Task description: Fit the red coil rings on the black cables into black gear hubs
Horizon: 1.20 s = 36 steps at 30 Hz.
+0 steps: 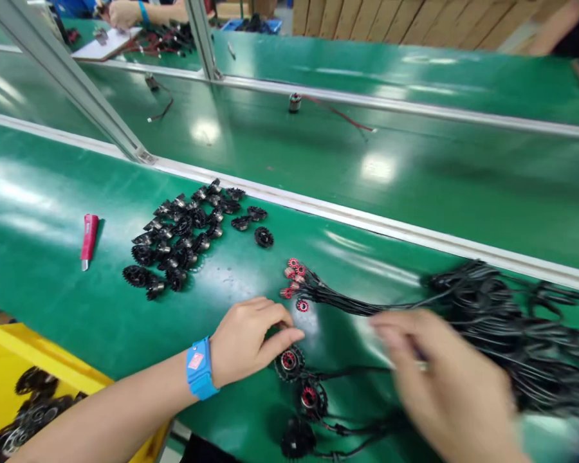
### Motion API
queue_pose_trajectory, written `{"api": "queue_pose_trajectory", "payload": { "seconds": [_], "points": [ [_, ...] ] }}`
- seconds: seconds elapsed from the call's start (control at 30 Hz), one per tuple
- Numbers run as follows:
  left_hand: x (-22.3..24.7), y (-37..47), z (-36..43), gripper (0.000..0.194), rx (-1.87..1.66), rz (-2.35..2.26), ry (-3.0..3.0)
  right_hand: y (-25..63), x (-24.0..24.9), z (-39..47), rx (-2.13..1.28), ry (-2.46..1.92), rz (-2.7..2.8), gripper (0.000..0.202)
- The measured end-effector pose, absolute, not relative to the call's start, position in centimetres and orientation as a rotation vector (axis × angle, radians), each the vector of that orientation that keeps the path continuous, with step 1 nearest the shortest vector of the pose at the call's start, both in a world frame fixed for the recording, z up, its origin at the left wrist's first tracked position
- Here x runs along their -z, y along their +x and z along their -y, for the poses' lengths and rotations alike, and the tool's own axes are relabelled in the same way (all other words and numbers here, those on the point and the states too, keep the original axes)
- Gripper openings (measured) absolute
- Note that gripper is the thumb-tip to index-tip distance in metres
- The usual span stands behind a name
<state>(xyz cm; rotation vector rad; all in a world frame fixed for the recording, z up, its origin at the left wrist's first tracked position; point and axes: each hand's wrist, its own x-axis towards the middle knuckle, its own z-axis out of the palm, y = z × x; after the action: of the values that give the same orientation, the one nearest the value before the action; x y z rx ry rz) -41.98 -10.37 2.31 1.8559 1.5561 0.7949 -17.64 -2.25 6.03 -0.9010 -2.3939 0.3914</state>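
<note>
My left hand, wearing a blue wrist strap, has its fingers curled toward the thumb; a dark patch shows between them. Just below the thumb lies a black toothed motor part with a red-and-copper wound core in it. A similar part and a darker round one sit nearer me, black cables running right. My right hand is smeared by motion above the cables, its grip unclear. Beyond the hands, red-ended wound cores on black cables lie bunched together.
Several black toothed parts are grouped at centre left, with a red-handled cutter farther left. A black cable heap covers the right. A yellow bin stands lower left. Metal rails cross behind; another person's hand is at upper left.
</note>
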Motion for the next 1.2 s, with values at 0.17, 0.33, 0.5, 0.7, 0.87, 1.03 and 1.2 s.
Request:
{"api": "queue_pose_trajectory", "payload": {
  "seconds": [0.17,0.33,0.5,0.7,0.87,1.03,1.2],
  "points": [
    [-2.6,-40.9,8.7,0.033,-0.682,-1.851,2.208,-21.7,-3.4,6.7,-0.28,-0.562,2.599,0.019],
    [-3.0,-40.7,7.2,0.034,-0.584,-1.975,2.301,-19.1,-4.4,4.0,0.013,-0.691,2.535,0.018],
    [-2.9,-41.4,6.5,0.02,-0.543,-1.995,2.212,-16.7,-3.4,-0.5,0.134,-0.894,2.532,0.021],
    [-3.0,-40.8,5.2,0.015,-0.464,-1.905,2.329,-17.8,-1.2,-0.7,0.119,-0.905,2.553,0.023],
    [-3.8,-40.6,4.0,0.007,-0.484,-1.871,2.398,-18.1,-1.8,-0.5,0.116,-0.907,2.485,0.019],
    [-5.4,-40.5,4.2,0.01,-0.671,-1.711,2.542,-18.6,-3.0,0.3,0.116,-0.914,2.397,0.019],
    [-6.5,-39.9,6.9,0.012,-0.96,-1.541,2.348,-19.2,-4.4,2.3,0.116,-0.833,2.312,0.027]
  ]
}}
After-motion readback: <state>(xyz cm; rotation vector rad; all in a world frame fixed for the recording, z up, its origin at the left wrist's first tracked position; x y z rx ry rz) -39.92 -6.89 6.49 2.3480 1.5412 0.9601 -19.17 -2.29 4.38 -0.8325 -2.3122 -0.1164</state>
